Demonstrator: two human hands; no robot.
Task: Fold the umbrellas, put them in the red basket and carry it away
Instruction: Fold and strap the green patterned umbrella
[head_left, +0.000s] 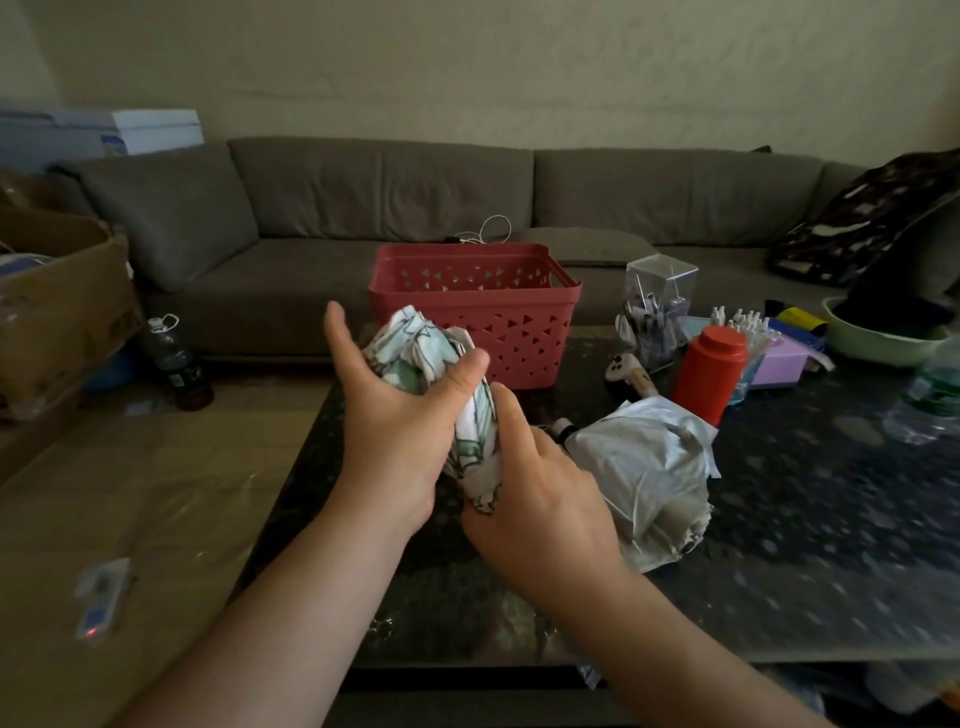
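A white umbrella with a green print (415, 348) is bunched up above the dark table (810, 545), in front of the red basket (483, 312). My left hand (395, 415) holds its upper part, thumb pressed over the fabric and the other fingers stretched out behind it. My right hand (540, 488) grips the lower end of the same umbrella, index finger lying along the cloth. A second, grey-white umbrella (644, 467) lies half collapsed on the table just right of my right hand. The red basket looks empty.
A red bottle (711, 369), a clear pen holder (657, 306), a purple box (779, 364), a green bowl (878, 338) and a plastic bottle (930, 395) crowd the table's right side. A grey sofa (363, 208) runs behind. A cardboard box (57, 296) stands at left.
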